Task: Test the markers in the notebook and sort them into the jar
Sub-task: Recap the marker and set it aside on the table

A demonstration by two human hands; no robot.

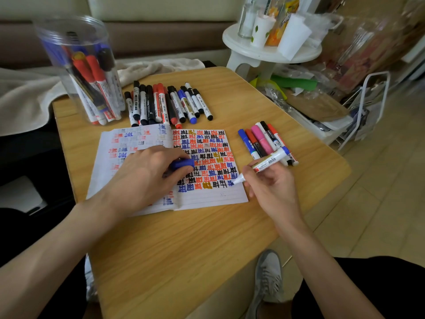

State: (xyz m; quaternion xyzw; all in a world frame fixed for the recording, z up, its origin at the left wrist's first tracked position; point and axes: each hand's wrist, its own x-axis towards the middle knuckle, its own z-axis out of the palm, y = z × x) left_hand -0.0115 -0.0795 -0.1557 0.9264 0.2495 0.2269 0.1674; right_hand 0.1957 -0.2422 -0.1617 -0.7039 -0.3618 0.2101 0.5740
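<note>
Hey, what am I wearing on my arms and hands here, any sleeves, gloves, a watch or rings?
Nothing shows on them. The left hand and right hand have no gloves, and no rings are visible. The left forearm and right forearm are uncovered right to the frame edge, with no sleeve, watch or bracelet in view.

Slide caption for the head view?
Right hand holds a white-barrelled blue marker, tip on the open lined notebook; left hand holds a blue cap.

You had open worktop [179, 254] along the near edge; the jar [78, 70] blocked the far left corner, loose markers [165, 104] the far edge, a marker cluster [264, 143] the right edge.
</note>
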